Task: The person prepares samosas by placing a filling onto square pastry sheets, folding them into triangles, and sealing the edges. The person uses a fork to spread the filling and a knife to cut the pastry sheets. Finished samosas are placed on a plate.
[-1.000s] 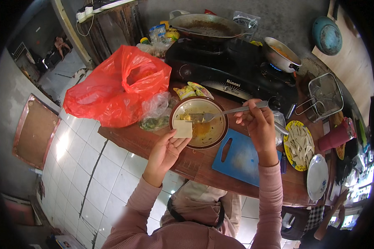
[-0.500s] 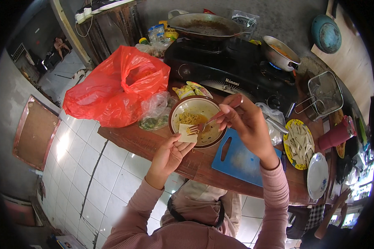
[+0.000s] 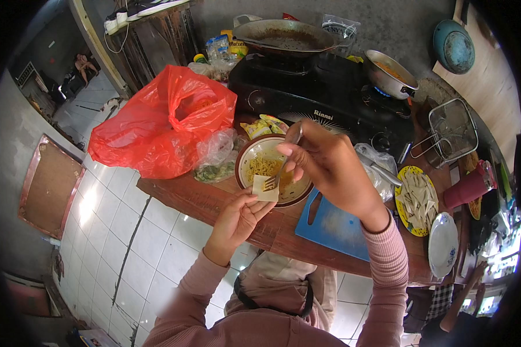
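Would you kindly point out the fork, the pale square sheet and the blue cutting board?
Fork (image 3: 281, 169): head view, on its neck.
Pale square sheet (image 3: 266, 196): head view, lower part.
Blue cutting board (image 3: 331, 224): head view, its middle.

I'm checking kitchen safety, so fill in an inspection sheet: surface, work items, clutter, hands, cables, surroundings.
Surface: brown wooden table, blue cutting board on it.
Work items: pale square sheet, fork tines at it; bowl with noodle-like food.
Clutter: red plastic bag left of the bowl.
Hands: left hand holds the sheet; right hand holds the fork.
Cables: thin white cord hanging at upper left.
Surroundings: saucepan over a lit burner; white tiled floor; another person's arm at lower right.
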Demonstrator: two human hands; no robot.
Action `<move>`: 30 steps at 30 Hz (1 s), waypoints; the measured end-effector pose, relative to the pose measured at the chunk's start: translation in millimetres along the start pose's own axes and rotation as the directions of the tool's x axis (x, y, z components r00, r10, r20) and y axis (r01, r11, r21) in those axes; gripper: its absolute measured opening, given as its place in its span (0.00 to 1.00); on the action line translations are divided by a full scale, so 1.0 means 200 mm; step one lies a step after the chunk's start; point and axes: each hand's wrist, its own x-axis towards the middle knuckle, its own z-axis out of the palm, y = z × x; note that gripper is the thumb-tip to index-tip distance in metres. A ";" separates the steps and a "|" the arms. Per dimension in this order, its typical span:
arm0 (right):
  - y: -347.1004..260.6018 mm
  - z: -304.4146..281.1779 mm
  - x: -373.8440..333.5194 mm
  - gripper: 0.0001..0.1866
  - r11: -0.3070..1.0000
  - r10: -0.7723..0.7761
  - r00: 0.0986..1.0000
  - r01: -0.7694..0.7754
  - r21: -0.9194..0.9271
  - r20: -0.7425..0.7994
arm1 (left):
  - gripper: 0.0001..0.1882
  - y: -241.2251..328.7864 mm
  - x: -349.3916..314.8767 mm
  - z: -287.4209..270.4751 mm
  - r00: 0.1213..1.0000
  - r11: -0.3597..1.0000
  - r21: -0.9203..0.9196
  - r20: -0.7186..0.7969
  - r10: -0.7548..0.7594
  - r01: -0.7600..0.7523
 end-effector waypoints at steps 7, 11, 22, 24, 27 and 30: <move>0.01 -0.02 -0.03 0.07 0.982 -0.015 0.998 0.025 0.188 -0.053 | 0.19 0.00 -0.01 0.01 1.000 1.000 0.008 -0.003 -0.010 0.010; 0.05 -0.02 -0.04 0.09 0.980 -0.010 0.993 0.032 0.197 -0.114 | 0.19 0.00 -0.02 0.01 1.000 1.000 0.001 0.001 -0.020 0.020; 0.21 0.01 -0.20 0.12 0.878 0.156 0.969 -0.048 0.475 -0.191 | 0.20 -0.01 -0.03 0.00 0.999 0.999 -0.001 0.019 -0.039 0.039; 0.23 0.01 -0.22 0.12 0.882 0.190 0.958 -0.071 0.466 -0.213 | 0.20 -0.01 -0.03 0.00 0.998 0.999 0.005 0.036 -0.042 0.042; 0.25 0.02 -0.25 0.12 0.878 0.159 0.947 -0.006 0.478 -0.281 | 0.20 -0.01 -0.03 0.00 0.999 0.999 -0.003 0.018 -0.047 0.047; 0.26 0.04 -0.27 0.12 0.906 0.131 0.962 -0.018 0.424 -0.238 | 0.20 -0.01 -0.04 0.00 0.998 0.997 -0.033 0.008 -0.067 0.067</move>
